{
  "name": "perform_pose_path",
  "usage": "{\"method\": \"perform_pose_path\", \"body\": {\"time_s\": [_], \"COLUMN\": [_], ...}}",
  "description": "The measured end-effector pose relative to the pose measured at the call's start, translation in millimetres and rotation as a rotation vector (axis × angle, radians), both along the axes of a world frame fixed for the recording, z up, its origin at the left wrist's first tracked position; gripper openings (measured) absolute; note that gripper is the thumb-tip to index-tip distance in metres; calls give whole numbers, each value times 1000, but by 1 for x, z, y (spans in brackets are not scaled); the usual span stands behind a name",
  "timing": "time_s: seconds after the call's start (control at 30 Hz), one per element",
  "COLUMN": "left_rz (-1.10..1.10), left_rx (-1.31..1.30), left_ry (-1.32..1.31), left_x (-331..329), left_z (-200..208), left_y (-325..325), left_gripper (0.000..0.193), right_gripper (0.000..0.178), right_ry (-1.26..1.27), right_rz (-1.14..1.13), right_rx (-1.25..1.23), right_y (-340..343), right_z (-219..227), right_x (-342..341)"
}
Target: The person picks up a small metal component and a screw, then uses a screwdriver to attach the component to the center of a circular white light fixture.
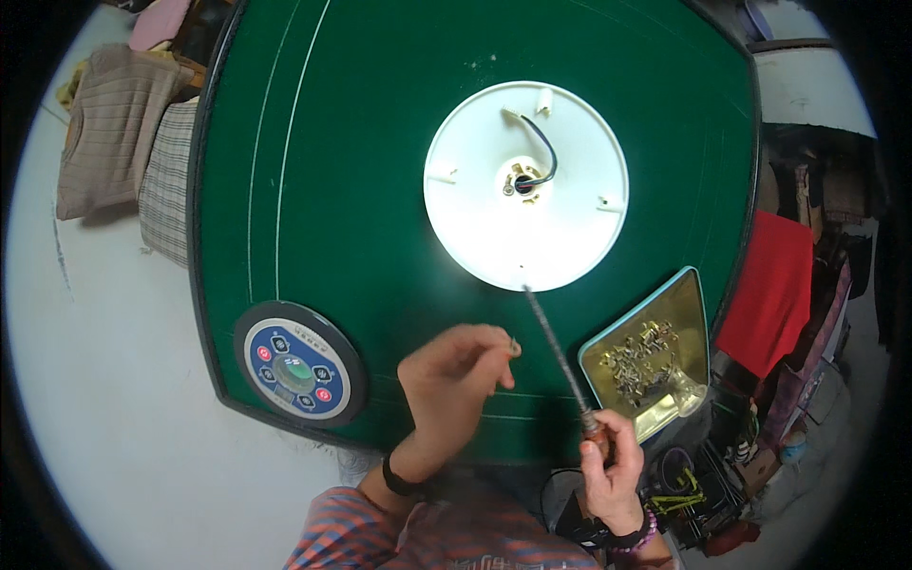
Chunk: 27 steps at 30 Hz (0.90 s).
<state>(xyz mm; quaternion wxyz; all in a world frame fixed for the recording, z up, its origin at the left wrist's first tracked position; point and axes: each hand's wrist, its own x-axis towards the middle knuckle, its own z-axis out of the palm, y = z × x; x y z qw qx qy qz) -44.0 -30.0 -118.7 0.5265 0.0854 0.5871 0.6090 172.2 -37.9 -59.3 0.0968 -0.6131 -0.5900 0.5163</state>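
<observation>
My right hand (613, 475) is closed round the brown handle of a long-shafted screwdriver (559, 350). Its tip reaches up and left to the near rim of a round white dish-shaped housing (475, 228). From a hole in the middle of that housing come dark wires (549, 152) ending in a pale connector, and small white posts stand near its rim. To the left of the screwdriver, my left hand (451, 375) pinches a small shiny metal piece (515, 349) between thumb and forefinger. The piece is too small to name for certain.
A gold-coloured tin tray (698, 328) holds many loose screws and a clear plastic bag at the table's right. A round control panel (294, 366) is set into the left corner of the green felt table (361, 190). Cushioned seats (114, 133) stand left; red cloth (774, 294) hangs right.
</observation>
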Motion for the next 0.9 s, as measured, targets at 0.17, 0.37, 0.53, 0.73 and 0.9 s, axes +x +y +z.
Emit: {"method": "perform_pose_path", "body": {"time_s": [0.17, 0.37, 0.53, 0.73, 0.9], "left_rz": [53, 50, 104, 92, 79], "left_rx": [-46, -192, -222, -279, -292], "left_ry": [54, 159, 163, 177, 232], "left_x": [-8, -19, -25, -23, -22], "left_z": [15, 20, 11, 4, -5], "left_y": [36, 73, 90, 117, 135], "left_gripper": [8, 10, 13, 13, 12], "right_gripper": [33, 33, 36, 38, 37], "right_ry": [6, -50, -82, -67, -96], "right_rz": [47, 35, 120, 176, 174], "right_rx": [63, -52, -22, -30, -41], "right_y": [25, 62, 89, 111, 127], "right_z": [43, 61, 62, 61, 58], "right_x": [7, -1, -1, -11, -28]}}
